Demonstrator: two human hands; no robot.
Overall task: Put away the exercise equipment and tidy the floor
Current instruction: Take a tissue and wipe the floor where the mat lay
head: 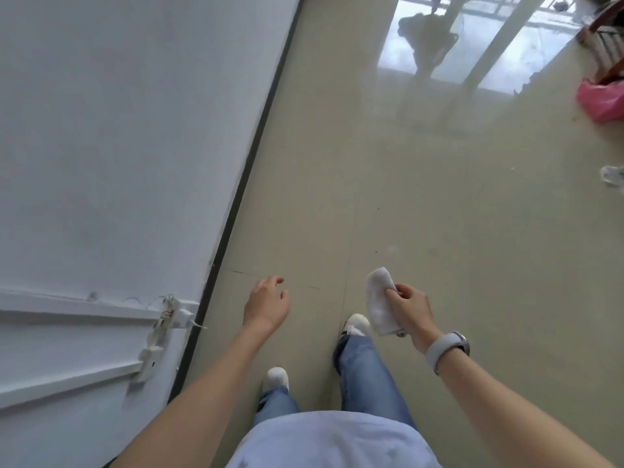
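— What is along the left side?

— A white wall (118, 146) with a dark baseboard (250, 157) running from near to far. Low on the wall, near the person, white cable trunking (74, 309) carries a small white plug fitting (180, 314).

— And the hands?

— The left hand (266, 304) hangs over the beige tiled floor (439, 214), fingers loosely curled, holding nothing. Right of it, the right hand (410, 307) pinches a crumpled white cloth (380, 298) between thumb and fingers; a grey wristband (445, 349) sits on that wrist. The cloth is off the floor, above the right white shoe (356, 324). The left shoe (277, 378) is nearer.

— Anything further right?

— A pink plastic bag (599, 101) lies far right on the floor by a wooden furniture leg (607, 15), and a small whitish object (613, 175), too blurred to identify, sits at the right edge.
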